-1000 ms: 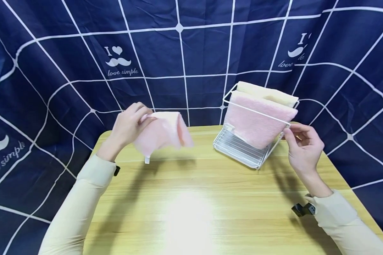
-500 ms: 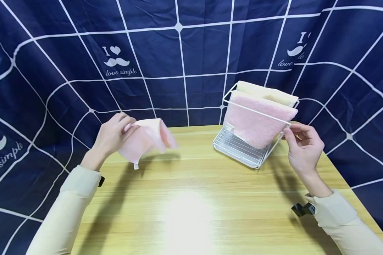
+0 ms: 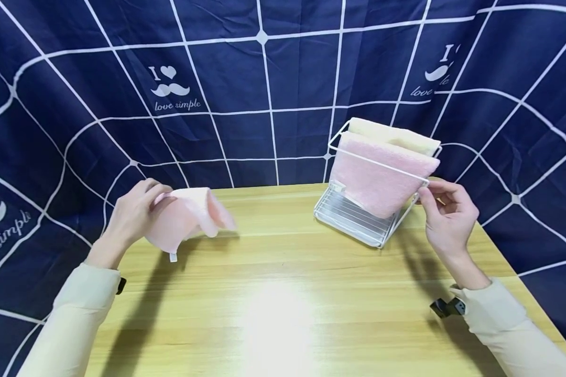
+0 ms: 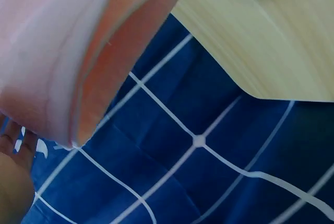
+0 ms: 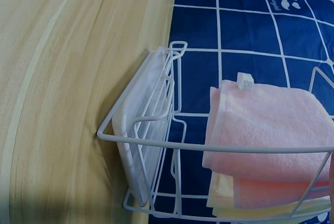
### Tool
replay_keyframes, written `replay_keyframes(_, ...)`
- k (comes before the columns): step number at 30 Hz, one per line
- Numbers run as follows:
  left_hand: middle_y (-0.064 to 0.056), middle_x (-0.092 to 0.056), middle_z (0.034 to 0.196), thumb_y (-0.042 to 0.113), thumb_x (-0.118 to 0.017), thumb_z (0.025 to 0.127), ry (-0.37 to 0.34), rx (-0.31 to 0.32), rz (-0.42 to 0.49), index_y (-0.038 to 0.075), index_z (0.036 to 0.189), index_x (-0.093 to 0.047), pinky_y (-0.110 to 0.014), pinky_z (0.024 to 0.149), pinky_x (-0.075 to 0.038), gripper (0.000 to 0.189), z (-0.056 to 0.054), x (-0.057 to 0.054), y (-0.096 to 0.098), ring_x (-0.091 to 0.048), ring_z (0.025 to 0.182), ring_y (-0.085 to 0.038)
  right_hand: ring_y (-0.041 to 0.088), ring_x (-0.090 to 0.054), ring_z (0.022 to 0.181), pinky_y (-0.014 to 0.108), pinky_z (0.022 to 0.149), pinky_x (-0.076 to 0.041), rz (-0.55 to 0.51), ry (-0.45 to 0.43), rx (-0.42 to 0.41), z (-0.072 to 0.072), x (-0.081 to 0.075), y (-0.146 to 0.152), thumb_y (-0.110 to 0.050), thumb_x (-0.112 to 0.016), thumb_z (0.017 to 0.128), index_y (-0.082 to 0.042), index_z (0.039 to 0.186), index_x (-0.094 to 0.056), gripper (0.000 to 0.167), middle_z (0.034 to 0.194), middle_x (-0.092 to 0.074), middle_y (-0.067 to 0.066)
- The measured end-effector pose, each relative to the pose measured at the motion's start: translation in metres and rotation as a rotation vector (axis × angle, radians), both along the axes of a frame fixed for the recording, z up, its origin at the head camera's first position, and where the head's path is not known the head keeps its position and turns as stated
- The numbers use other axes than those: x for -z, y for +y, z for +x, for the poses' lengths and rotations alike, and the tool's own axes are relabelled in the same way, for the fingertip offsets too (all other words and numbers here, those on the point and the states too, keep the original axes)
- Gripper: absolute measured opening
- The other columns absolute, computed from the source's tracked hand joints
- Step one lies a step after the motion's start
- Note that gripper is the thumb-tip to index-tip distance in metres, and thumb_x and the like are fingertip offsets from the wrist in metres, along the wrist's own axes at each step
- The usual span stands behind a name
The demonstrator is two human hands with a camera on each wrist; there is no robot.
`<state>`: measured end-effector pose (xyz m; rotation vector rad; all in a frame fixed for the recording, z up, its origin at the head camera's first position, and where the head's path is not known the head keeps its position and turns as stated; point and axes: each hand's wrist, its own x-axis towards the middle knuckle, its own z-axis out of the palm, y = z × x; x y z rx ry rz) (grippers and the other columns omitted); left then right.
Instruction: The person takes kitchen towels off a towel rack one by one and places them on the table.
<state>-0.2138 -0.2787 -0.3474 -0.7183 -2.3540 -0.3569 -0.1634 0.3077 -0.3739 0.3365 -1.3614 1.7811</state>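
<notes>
My left hand (image 3: 134, 217) pinches a folded pink cloth (image 3: 181, 217) above the left part of the table. The cloth droops to the right, and a small white tag hangs from its lower corner. In the left wrist view the cloth (image 4: 47, 51) covers much of the upper left, showing an orange-pink inner fold. At the right, my right hand (image 3: 453, 222) grips the side wire of a white wire rack (image 3: 349, 217). Over the rack's bars hang a pink towel (image 3: 382, 173) and, behind it, a pale yellow towel (image 3: 391, 135).
The wooden table (image 3: 283, 262) carries the rack near its back right edge. A white tray (image 5: 138, 145) sits in the rack's base. A dark blue curtain (image 3: 302, 78) with white grid lines surrounds the table's back and sides.
My left hand has moved left and lower, toward the table's left edge, carrying the pink cloth away from the rack. My right hand and the rack have stayed in place.
</notes>
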Motion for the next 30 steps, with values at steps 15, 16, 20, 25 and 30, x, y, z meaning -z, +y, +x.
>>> replay_keyframes(15, -0.014, -0.07, 0.1, -0.008, -0.08, 0.08, -0.022, -0.073, -0.026, 0.007, 0.106, -0.071, -0.056, 0.061, -0.05, 0.031, 0.03, 0.008, -0.047, -0.064, 0.085, -0.033, 0.012, -0.073, 0.071, 0.018, 0.065, -0.058, 0.019, 0.0, 0.009, 0.001, -0.003, -0.001, 0.024, -0.067, 0.086, 0.018, 0.1, -0.068, 0.016, 0.091, -0.078, 0.009)
replay_keyframes(16, -0.014, -0.07, 0.1, -0.008, -0.08, 0.079, -0.019, -0.079, -0.03, 0.007, 0.105, -0.071, -0.056, 0.06, -0.05, 0.032, 0.034, 0.008, -0.05, -0.064, 0.085, -0.033, 0.012, -0.073, 0.071, 0.018, 0.065, -0.058, 0.021, 0.0, 0.008, 0.001, -0.003, -0.001, 0.024, -0.067, 0.086, 0.018, 0.1, -0.068, 0.016, 0.091, -0.078, 0.008)
replay_keyframes(20, -0.013, -0.069, 0.098, -0.008, -0.082, 0.075, -0.022, -0.099, -0.053, 0.008, 0.105, -0.071, -0.056, 0.058, -0.05, 0.036, 0.046, 0.009, -0.061, -0.063, 0.085, -0.033, 0.013, -0.073, 0.07, 0.019, 0.064, -0.058, 0.017, 0.004, 0.002, 0.001, -0.002, -0.002, 0.025, -0.066, 0.086, 0.02, 0.1, -0.067, 0.015, 0.09, -0.078, 0.009)
replay_keyframes(25, -0.013, -0.068, 0.097, -0.007, -0.082, 0.072, -0.027, -0.103, -0.094, 0.008, 0.105, -0.07, -0.054, 0.055, -0.049, 0.039, 0.057, 0.008, -0.071, -0.062, 0.084, -0.033, 0.013, -0.073, 0.071, 0.019, 0.065, -0.059, 0.017, 0.003, 0.005, -0.001, -0.004, -0.002, 0.025, -0.067, 0.086, 0.019, 0.1, -0.068, 0.015, 0.09, -0.078, 0.009)
replay_keyframes(30, -0.012, -0.066, 0.094, -0.008, -0.081, 0.069, -0.019, -0.09, -0.138, 0.011, 0.101, -0.068, -0.049, 0.051, -0.047, 0.039, 0.064, 0.004, -0.075, -0.06, 0.078, -0.03, 0.012, -0.073, 0.069, 0.019, 0.064, -0.058, 0.017, -0.004, 0.017, 0.0, -0.003, -0.002, 0.024, -0.067, 0.086, 0.019, 0.1, -0.068, 0.015, 0.088, -0.078, 0.008)
